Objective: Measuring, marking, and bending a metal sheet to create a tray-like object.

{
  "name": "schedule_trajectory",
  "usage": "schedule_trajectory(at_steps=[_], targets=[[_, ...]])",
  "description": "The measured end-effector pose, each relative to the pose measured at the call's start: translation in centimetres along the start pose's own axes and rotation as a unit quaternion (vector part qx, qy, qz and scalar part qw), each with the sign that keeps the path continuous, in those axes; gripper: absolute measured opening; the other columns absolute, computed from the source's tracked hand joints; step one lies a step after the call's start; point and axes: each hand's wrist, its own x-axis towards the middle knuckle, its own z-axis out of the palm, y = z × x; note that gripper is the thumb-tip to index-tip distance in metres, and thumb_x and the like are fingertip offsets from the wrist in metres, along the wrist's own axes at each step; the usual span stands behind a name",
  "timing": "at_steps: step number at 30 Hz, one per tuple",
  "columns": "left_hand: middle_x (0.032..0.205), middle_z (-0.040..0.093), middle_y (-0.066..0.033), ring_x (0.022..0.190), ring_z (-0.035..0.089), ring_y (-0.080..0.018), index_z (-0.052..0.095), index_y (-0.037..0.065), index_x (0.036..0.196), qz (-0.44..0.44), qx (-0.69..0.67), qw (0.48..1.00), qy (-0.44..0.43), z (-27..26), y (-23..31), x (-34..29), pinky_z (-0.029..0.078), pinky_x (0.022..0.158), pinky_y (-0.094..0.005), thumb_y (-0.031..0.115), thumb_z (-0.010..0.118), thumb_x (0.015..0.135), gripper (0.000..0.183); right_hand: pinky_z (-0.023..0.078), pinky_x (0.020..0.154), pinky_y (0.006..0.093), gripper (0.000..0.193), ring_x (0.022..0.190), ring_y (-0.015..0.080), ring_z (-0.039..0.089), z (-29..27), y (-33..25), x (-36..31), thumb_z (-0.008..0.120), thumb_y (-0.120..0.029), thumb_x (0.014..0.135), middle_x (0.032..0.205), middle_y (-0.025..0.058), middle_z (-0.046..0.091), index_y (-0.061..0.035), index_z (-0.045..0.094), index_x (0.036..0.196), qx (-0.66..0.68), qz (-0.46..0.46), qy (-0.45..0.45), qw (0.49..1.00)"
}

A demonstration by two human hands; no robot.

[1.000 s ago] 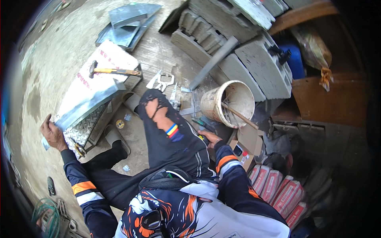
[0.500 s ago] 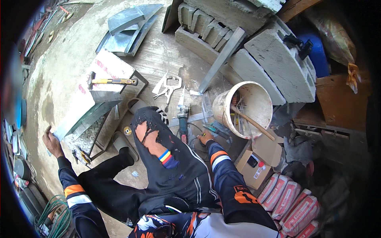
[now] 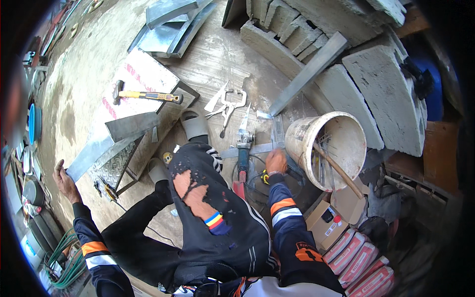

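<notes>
My left hand [image 3: 66, 182] holds the near end of a bent sheet-metal piece [image 3: 94, 154], fingers along its edge. That piece rests across a low stand with a white top [image 3: 143, 74]. A hammer [image 3: 151, 96] with a yellow and black handle lies on the top. My right hand [image 3: 276, 162] is closed, low over the floor by the bucket, and its fingertips are hidden. By its wrist is a small yellow and black object [image 3: 265, 176]. A flat metal square [image 3: 278, 129] lies just beyond the hand. To its left lies an angle grinder [image 3: 243, 156].
Locking pliers [image 3: 228, 110] lie on the floor. A white bucket [image 3: 302, 131] holding rods and a wooden handle stands at right, before concrete blocks [image 3: 346, 104]. An open carton [image 3: 324, 225] and red-white bags [image 3: 354, 257] sit near right. Bent metal sheets [image 3: 168, 37] lie far off.
My right hand has moved slightly right and farther away, leaving the yellow and black object beside the wrist. My left hand stays on the sheet-metal piece. The view has shifted.
</notes>
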Motion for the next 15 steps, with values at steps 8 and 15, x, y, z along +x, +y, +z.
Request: schedule_trajectory(at_steps=[8, 15], targets=[[0.112, 0.064, -0.0016, 0.09, 0.054, -0.0114, 0.068, 0.006, 0.121, 0.004, -0.046, 0.999, -0.015, 1.6, 0.3, 1.5, 0.045, 0.085, -0.0262, 0.014, 0.048, 0.104, 0.027, 0.048, 0.095, 0.0446, 0.043, 0.11, 0.0366, 0.063, 4.8, 2.0, 16.8, 0.062, -0.036, 0.085, 0.117, 0.0191, 0.067, -0.0051, 0.065, 0.115, 0.117, 0.007, 0.03, 0.993], [0.108, 0.064, -0.0027, 0.085, 0.056, -0.0117, 0.068, 0.005, 0.118, -0.044, -0.095, 0.994, -0.012, 2.4, 1.9, -1.0, 0.047, 0.08, -0.0266, 0.011, 0.049, 0.104, 0.025, 0.04, 0.109, 0.0424, 0.048, 0.126, 0.0353, 0.055, 7.7, 7.0, 21.4, 0.052, -0.049, 0.091, 0.137, 0.0111, 0.06, -0.0185, 0.068, 0.124, -0.125, -0.097, -0.246, 0.956]])
